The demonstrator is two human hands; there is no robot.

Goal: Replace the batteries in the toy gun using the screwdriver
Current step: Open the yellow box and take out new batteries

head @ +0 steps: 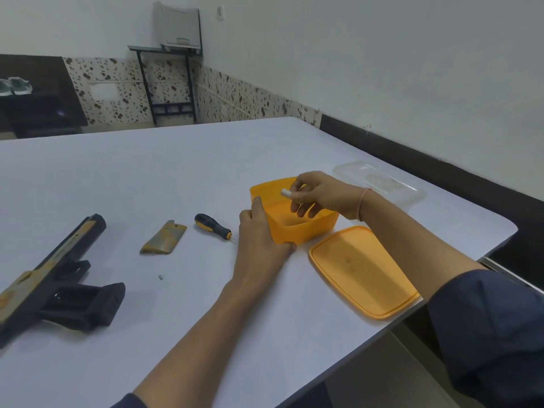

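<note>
The black and tan toy gun (56, 278) lies on its side at the left of the white table, its grip compartment uncovered. Its tan cover (163, 237) rests further right, with a tiny screw (160, 277) below it. A black-and-yellow screwdriver (212, 227) lies beside my left hand (259, 231), which grips the near left wall of an open orange box (306, 228). Above the box my right hand (318, 195) pinches a small white battery (286, 192).
The orange lid (362, 269) lies flat near the table's right edge, just right of the box. A clear plastic container (379, 181) stands behind my right wrist. The table (176, 172) ends close on the right, by the wall.
</note>
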